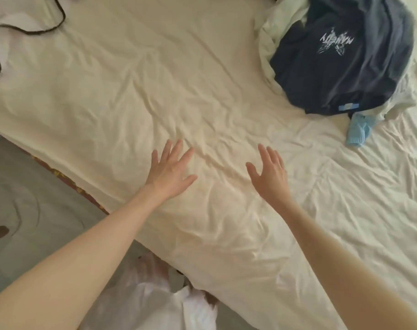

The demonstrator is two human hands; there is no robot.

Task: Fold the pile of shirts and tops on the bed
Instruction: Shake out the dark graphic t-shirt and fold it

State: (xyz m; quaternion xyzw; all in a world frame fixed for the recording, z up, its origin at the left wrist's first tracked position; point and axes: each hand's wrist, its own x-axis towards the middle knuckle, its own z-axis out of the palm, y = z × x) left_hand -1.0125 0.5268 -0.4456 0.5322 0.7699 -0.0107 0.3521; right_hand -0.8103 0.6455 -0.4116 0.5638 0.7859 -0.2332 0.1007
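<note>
Both the left hand [170,167] and the right hand [269,172] are spread flat, holding nothing, over the cream bedsheet [131,96], probably to smooth a folding space, while the unfolded pile of shirts [340,58] is left well apart at the far right.

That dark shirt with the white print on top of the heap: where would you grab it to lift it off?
Judging by how it lies, pinch the dark shirt along its near hem, by the light blue tag, with the right hand, coming from the near side. That edge lies loose on top of the pile and closest; both hands are free.
</note>
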